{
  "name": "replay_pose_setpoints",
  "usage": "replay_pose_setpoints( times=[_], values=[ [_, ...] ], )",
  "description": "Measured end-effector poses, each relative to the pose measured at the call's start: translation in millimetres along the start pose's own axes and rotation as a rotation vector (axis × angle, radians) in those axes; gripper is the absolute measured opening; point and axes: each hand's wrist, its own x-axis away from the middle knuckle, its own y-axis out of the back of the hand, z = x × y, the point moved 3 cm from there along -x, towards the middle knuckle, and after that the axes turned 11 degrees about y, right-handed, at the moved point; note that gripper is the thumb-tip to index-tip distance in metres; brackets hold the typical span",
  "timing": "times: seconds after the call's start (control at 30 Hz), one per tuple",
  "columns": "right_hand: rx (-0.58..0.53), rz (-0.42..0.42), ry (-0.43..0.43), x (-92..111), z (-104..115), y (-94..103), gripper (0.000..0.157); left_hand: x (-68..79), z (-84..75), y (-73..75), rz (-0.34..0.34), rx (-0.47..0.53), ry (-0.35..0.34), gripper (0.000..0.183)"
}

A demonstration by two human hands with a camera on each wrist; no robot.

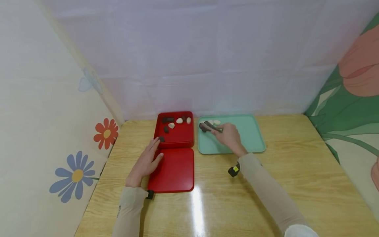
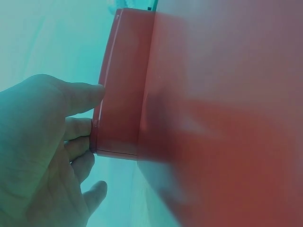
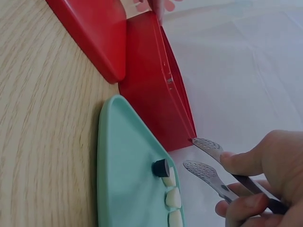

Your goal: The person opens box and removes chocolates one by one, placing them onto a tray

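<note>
My right hand grips metal tongs with perforated tips above the mint-green tray. The tips stand apart with nothing between them in the right wrist view. Along the tray's back edge lie white pebble-like pieces, and a small dark piece is beside them. My left hand touches the rim of a red box at its front left corner, fingers spread. Inside the box are several white pieces and dark pieces.
A flat red lid lies on the wooden table directly in front of the box. Behind the box and tray a pale cloth hangs close to the table's back edge. Flower-patterned panels flank both sides.
</note>
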Motion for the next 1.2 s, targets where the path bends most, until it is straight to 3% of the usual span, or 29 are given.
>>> replay_pose_setpoints(
  times=[0.43, 0.8, 1.2],
  values=[
    [-0.013, -0.072, 0.166, -11.7, 29.8, -13.9, 0.038, -0.8, -2.6, 0.9, 0.006, 0.014, -0.002, 0.071],
    [-0.005, -0.054, 0.211, -15.3, 47.8, -28.8, 0.025, 2.0, -5.0, 2.3, -0.001, 0.018, -0.005, 0.07],
    [0.012, -0.017, 0.315, -20.3, 61.3, -52.9, 0.039, 2.6, -3.5, 1.7, 0.011, 0.017, 0.002, 0.071]
  ],
)
